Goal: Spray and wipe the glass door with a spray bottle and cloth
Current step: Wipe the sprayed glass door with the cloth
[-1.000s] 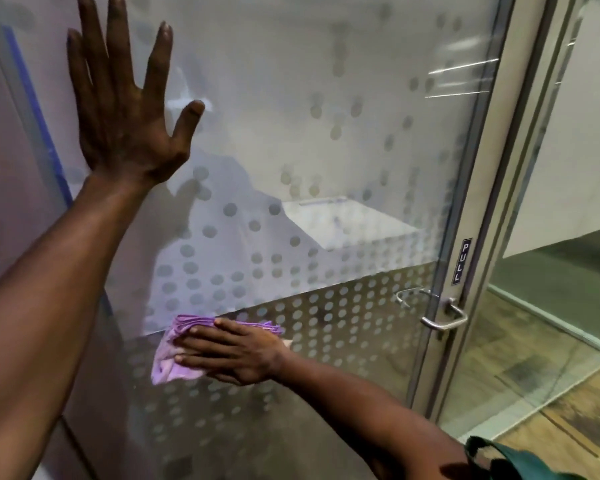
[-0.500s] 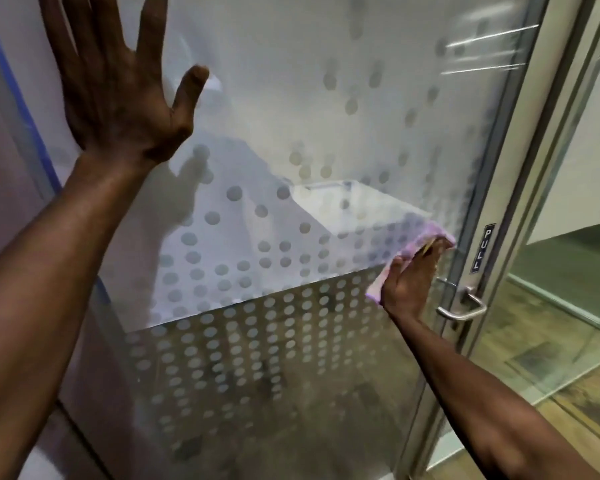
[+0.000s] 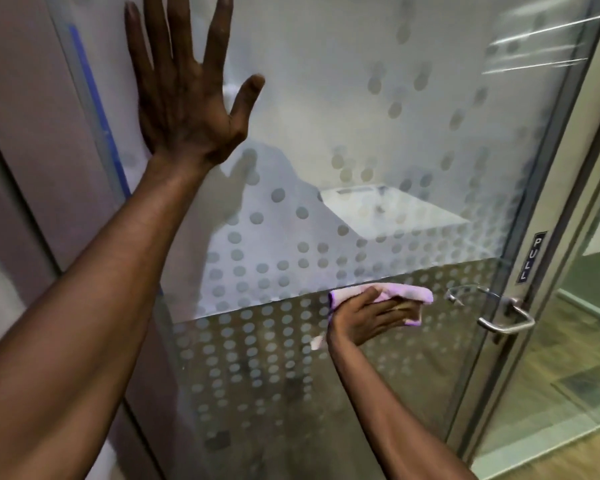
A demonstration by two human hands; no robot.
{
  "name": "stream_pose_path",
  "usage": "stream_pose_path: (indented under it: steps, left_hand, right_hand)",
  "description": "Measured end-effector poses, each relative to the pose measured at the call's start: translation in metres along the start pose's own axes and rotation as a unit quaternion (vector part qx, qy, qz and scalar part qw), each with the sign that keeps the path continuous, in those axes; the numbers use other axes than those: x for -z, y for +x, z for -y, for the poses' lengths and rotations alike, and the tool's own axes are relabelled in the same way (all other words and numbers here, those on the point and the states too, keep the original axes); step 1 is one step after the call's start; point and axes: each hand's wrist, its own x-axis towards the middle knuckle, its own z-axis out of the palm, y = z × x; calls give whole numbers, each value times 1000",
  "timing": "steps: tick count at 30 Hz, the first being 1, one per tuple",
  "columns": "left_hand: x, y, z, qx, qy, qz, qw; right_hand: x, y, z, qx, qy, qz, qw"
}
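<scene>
The glass door [image 3: 361, 98] fills the view, its pane covered with frosted dots that grow denser lower down. My left hand [image 3: 184, 88] lies flat against the upper left of the glass, fingers spread, holding nothing. My right hand [image 3: 368, 318] presses a purple cloth [image 3: 413, 294] against the pane at mid height, just left of the handle. No spray bottle is in view.
A metal lever handle [image 3: 506, 318] sticks out at the door's right edge, below a black PULL label [image 3: 531, 256]. A grey wall [image 3: 18, 133] with a blue strip [image 3: 94, 109] borders the door on the left. Wooden floor [image 3: 586, 358] shows at the right.
My right hand swept the cloth from the lower left of the pane across to the handle side, then came back slightly left and lower. My left hand stayed flat on the glass.
</scene>
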Motion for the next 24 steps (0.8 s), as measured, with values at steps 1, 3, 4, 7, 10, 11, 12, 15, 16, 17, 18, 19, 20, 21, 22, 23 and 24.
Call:
stream_pose_path:
  steps: [1,3,4,7,10,11,12,15,16,17,18,19,20,21,22,23,24]
  left_hand:
    - [1,1,0,-3,2,-1,1000]
    - [2,1,0,-10,7,-1,1000]
    - [3,2,0,-13,11,-3,1000]
    - [4,3,1,-26,14,-2,1000]
    - [5,3,3,-36,8,3,999]
    - [6,4,4,-37,7,6,999]
    - [6,4,4,-37,5,10,999]
    - [7,4,4,-37,3,14,999]
    - [8,4,4,-38,1,15,999]
    - [8,4,4,-39,-2,17,999]
    - [8,5,5,-40,-5,18,999]
    - [8,4,5,-41,-6,19,999]
    - [7,4,6,-40,-4,19,999]
    - [7,3,7,-41,-3,20,999]
    - [7,3,7,-41,-1,21,999]
    - [7,3,8,-43,0,22,999]
    - [7,3,9,-46,1,23,999]
  right_hand:
    - [-4,-22,-1,39,-12,19,999]
    - [-8,-62,1,126,-41,72,989]
    - [-9,-80,1,180,-58,96,977]
    - [-11,-117,-3,350,-95,152,919]
    - [-13,-122,-11,500,-114,210,832]
    - [-14,-119,-13,546,-123,218,799]
    - [-14,-116,-14,592,-131,221,764]
    - [-19,-100,-5,715,-125,215,653]
    - [-22,-95,5,740,-121,210,627]
    - [-25,-90,17,756,-115,205,610]
    - [-27,-85,30,764,-108,200,604]
    - [-30,-81,43,765,-101,195,606]
    - [-33,-77,57,759,-95,188,616]
    - [-36,-72,72,748,-88,178,633]
    - [-38,-64,86,732,-83,165,656]
    - [-38,-54,99,713,-81,148,681]
    - [-37,-41,109,691,-84,127,706]
